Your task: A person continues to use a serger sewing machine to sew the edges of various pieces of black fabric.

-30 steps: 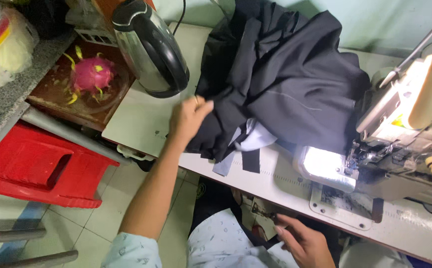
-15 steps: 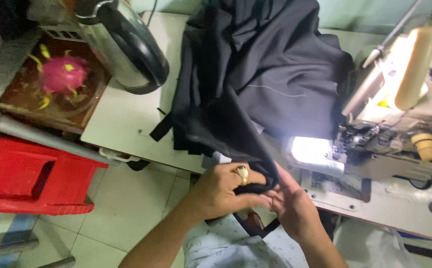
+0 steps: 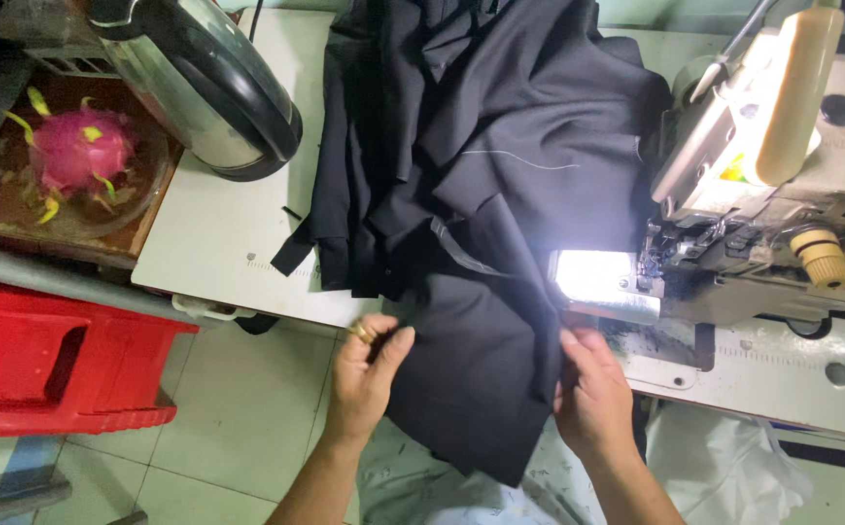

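A large pile of black fabric (image 3: 481, 185) lies on the white sewing table (image 3: 208, 243) and hangs over its front edge. My left hand (image 3: 364, 374), with a ring on one finger, grips the left edge of the hanging piece. My right hand (image 3: 592, 394) grips its right edge, just below the lit needle plate (image 3: 592, 277). The cloth is stretched flat between both hands. The sewing machine (image 3: 772, 175) stands at the right, its head beside the fabric pile.
A steel and black electric kettle (image 3: 199, 83) stands at the table's back left. A pink dragon fruit (image 3: 77, 151) sits on a brown tray further left. A red plastic stool (image 3: 48, 360) stands on the tiled floor at left.
My left hand left the pile on the table and came down to the front edge. Both hands met on a bunched piece, then spread apart, pulling the black cloth flat.
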